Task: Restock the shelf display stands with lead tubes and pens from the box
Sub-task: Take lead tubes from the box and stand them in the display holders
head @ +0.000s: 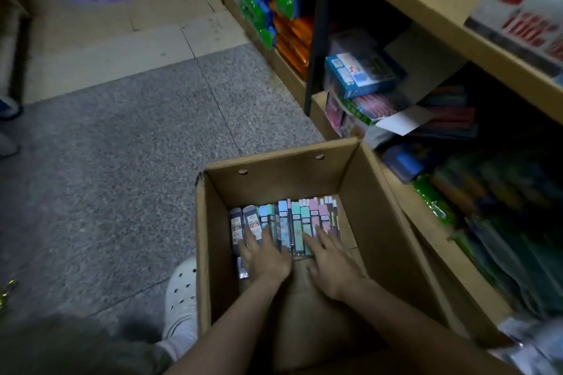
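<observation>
Both hands are down in the box (213,253), which sits on the floor (122,146) just left of the low shelves (426,3); the left hand (266,259) lies with fingers spread flat over the dark and teal tubes (286,222) at the left of the row; the right hand (332,268) lies likewise, fingers straight and splayed, on the pink and green ones at the right; neither grips anything yet. Tubes stand side by side in one row along the far part of the box bottom, caps pointing away; whether pens lie among them I cannot tell.

Judging by this, the step is gathering a batch to lift out. To do it well, sweep the fingers inward so the tubes bunch together; slide thumbs under the near ends, since flat palms on top will only push them about; take like colours in one handful so they go to one stand; keep the bundle level, as loose smooth tubes would likely slip from the middle. A white clog (181,283) stands just left of the box; lift clear of the tall walls before turning right to the shelves.
</observation>
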### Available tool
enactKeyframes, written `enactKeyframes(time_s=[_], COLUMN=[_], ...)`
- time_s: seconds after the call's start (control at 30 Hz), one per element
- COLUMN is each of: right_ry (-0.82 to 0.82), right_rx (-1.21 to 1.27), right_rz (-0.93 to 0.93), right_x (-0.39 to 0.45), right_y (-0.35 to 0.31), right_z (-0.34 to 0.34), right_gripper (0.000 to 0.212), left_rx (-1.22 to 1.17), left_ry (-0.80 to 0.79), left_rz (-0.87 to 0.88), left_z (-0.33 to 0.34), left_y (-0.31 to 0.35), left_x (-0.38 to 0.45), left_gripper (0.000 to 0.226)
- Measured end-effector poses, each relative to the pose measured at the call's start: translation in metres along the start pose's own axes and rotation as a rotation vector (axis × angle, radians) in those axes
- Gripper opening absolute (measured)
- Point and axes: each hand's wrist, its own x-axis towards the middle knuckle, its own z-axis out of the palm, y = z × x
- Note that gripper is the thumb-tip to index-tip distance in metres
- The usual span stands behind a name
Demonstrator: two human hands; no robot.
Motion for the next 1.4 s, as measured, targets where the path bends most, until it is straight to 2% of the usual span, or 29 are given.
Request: enactKeyframes(time_s=[0.17, 0.37, 0.47, 0.53, 0.6, 0.7, 0.77, 0.83, 0.93, 1.0, 1.07, 1.2, 1.4], right_ry=[0.016, 0.033, 0.116, 0.075, -0.011, -0.011, 0.102, 0.127, 0.117, 0.001, -0.064, -0.103, -0.114], right_rx=[-0.19, -0.281, -0.353, -0.388, -0.426, -0.41, -0.442, -0.445, -0.313, -0.236, -0.243, -0.273, -0.261], right_rz=[-0.088, -0.152, -0.143, -0.11, -0.068, -0.057, -0.093, -0.07, -0.053, -0.073, -0.053, -0.03, -0.065], right_x=[0.049, 0.059, 0.039, 0.027, 0.021, 0.002, -0.006, -0.01, -0.001, 0.014, 0.028, 0.033, 0.007], right_y=[-0.01, -0.006, 0.002, 0.017, 0.033, 0.031, 0.029, 0.029, 0.025, 0.026, 0.023, 0.014, 0.013], right_z=[0.028, 0.054, 0.045, 0.037, 0.034, 0.018, 0.017, 0.017, 0.019, 0.02, 0.022, 0.034, 0.043], right_gripper=[0.07, 0.076, 0.06, 0.058, 0.072, 0.087, 0.073, 0.056, 0.057, 0.068, 0.072, 0.072, 0.063], left_rx=[0.081, 0.236, 0.298, 0.315, 0.365, 0.368, 0.336, 0.253, 0.18, 0.183, 0.211, 0.274, 0.287], left_ry=[0.077, 0.047, 0.093, 0.098, 0.08, 0.018, -0.006, 0.016, 0.132, 0.165, 0.11, -0.031, -0.003], left_rz=[0.024, 0.043, 0.103, 0.15, 0.2, 0.267, 0.29, 0.29, 0.299, 0.29, 0.255, 0.256, 0.28], left_z=[0.007, 0.03, 0.045, 0.052, 0.058, 0.066, 0.068, 0.067, 0.056, 0.046, 0.037, 0.04, 0.06], left_y=[-0.007, -0.027, -0.026, -0.025, -0.023, -0.017, -0.014, -0.012, -0.009, -0.009, -0.01, -0.019, -0.03], left_x=[0.036, 0.037, 0.019, 0.009, 0.001, -0.006, -0.01, -0.013, -0.008, 0.006, 0.023, 0.03, 0.003], left_gripper=[0.058, 0.062, 0.068, 0.07, 0.071, 0.069, 0.067, 0.063, 0.061, 0.063, 0.064, 0.066, 0.063])
